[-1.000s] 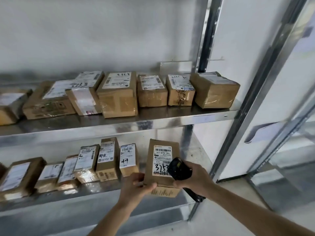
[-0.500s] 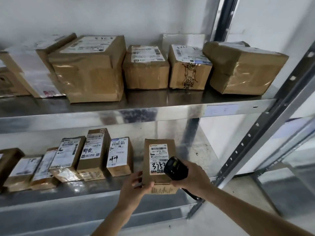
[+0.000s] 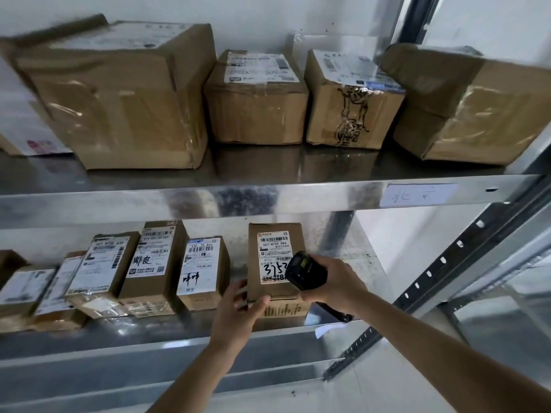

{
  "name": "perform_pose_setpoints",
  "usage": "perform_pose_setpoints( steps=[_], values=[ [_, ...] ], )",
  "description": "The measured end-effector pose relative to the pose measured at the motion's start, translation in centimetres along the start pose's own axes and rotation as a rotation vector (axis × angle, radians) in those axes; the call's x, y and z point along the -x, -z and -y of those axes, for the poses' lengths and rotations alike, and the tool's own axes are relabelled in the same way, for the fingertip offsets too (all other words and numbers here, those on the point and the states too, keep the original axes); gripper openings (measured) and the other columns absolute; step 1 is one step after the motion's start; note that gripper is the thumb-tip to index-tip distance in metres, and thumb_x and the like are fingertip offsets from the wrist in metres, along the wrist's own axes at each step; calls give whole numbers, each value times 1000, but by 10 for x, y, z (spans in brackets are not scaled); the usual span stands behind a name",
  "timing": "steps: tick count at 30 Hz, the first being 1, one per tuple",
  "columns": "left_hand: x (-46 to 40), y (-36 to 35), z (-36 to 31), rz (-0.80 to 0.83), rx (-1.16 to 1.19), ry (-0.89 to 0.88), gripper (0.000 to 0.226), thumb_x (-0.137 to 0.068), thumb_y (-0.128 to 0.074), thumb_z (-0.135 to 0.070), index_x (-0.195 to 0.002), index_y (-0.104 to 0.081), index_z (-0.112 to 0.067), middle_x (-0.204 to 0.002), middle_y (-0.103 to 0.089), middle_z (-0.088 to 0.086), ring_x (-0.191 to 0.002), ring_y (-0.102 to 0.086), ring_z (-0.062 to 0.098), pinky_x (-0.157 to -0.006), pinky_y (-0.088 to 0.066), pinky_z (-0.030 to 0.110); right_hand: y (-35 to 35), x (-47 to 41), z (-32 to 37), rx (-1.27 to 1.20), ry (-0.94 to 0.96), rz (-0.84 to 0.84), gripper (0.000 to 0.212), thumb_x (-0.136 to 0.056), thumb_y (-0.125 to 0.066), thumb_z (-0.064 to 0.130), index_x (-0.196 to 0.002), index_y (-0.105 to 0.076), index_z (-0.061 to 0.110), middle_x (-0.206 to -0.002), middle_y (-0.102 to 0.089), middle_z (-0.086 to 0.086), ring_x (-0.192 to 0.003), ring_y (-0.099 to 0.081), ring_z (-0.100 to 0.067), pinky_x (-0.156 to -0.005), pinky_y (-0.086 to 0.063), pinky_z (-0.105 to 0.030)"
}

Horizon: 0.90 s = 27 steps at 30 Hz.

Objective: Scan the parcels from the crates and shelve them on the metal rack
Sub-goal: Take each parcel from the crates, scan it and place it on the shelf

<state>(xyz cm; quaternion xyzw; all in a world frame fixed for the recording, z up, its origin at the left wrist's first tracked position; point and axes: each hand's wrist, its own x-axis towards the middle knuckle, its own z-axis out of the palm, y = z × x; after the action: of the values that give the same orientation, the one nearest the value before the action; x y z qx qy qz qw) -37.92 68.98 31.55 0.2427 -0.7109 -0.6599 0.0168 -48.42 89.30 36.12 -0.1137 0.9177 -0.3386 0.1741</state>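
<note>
A small brown parcel [image 3: 275,234] with a white label marked "3753" stands upright on the lower shelf [image 3: 179,341] of the metal rack. My left hand [image 3: 238,311] grips its lower left corner, thumb on the front face. My right hand [image 3: 337,281] holds a black barcode scanner [image 3: 305,271] right against the label's lower right part, covering some of it. Several labelled parcels [image 3: 152,263] lean in a row to the left of it.
The upper shelf [image 3: 268,195] carries a big taped box [image 3: 119,99], two smaller boxes [image 3: 256,96] and another box [image 3: 477,108] at the right end. A handwritten tag [image 3: 417,194] sticks to the shelf edge. A slotted upright [image 3: 447,257] runs diagonally at right.
The camera has come closer to the rack and the view has tilted up. Parcel and both hands have gone deeper onto the lower shelf; the parcel now stands on it.
</note>
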Motion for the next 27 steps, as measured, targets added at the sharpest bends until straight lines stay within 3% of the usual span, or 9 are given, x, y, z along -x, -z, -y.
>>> perform_pose_setpoints(
  steps=[3,9,14,18,20,22,25,27],
  values=[
    [-4,-1,-3,-6,1,4,37,-78,-83,-33,-101,-55,-38,-105,-70,-11,-97,-67,10,-69,-54,27,2,-5,1,-11,4,-1,82,-58,-95,31,-133,-64,42,-100,-75,16,-93,-70,-8,-90,-59,-44],
    [-8,1,-6,26,-16,19,51,-80,-81,-34,-120,-50,-32,-104,-67,-14,-98,-64,6,-87,-59,40,2,-7,6,-14,6,-4,89,-57,-95,37,-138,-60,44,-106,-75,18,-98,-70,-11,-91,-59,-46],
    [-4,0,-13,49,-9,30,47,-84,-78,-28,-120,-47,-31,-100,-65,-15,-89,-61,0,-66,-55,26,4,-4,14,-3,-3,-10,90,-61,-97,32,-142,-59,39,-114,-75,14,-103,-69,-15,-94,-58,-45],
    [-1,2,-16,54,-52,19,47,-85,-75,-36,-121,-45,-32,-101,-64,-15,-93,-61,3,-76,-55,28,3,6,15,-1,5,-20,84,-59,-94,37,-136,-62,41,-107,-76,16,-98,-70,-11,-91,-60,-44],
    [2,2,-16,66,-50,15,45,-86,-72,-41,-122,-46,-31,-104,-66,-12,-97,-63,6,-74,-54,25,4,12,14,-10,9,-48,79,-53,-91,43,-128,-65,42,-100,-75,18,-96,-69,-9,-90,-59,-45],
    [6,2,-19,74,-48,15,52,-85,-71,-47,-127,-44,-30,-107,-66,-11,-96,-62,4,-74,-54,26,5,19,13,-26,2,-82,71,-55,-91,40,-123,-67,42,-93,-73,20,-93,-68,-7,-89,-59,-43],
    [11,7,-22,59,-107,-1,80,-81,-72,-55,-146,-37,-24,-118,-66,-6,-106,-63,12,-90,-54,37,6,31,12,-16,15,-107,68,-60,-92,35,-123,-67,42,-91,-72,21,-89,-68,-4,-86,-61,-41],
    [17,13,-29,61,-173,-33,85,-80,-70,-59,-148,-37,-23,-122,-65,-6,-110,-63,12,-89,-53,32,8,41,14,-20,19,-126,68,-63,-92,33,-125,-66,41,-92,-72,20,-89,-68,-4,-86,-61,-39]
  ],
)
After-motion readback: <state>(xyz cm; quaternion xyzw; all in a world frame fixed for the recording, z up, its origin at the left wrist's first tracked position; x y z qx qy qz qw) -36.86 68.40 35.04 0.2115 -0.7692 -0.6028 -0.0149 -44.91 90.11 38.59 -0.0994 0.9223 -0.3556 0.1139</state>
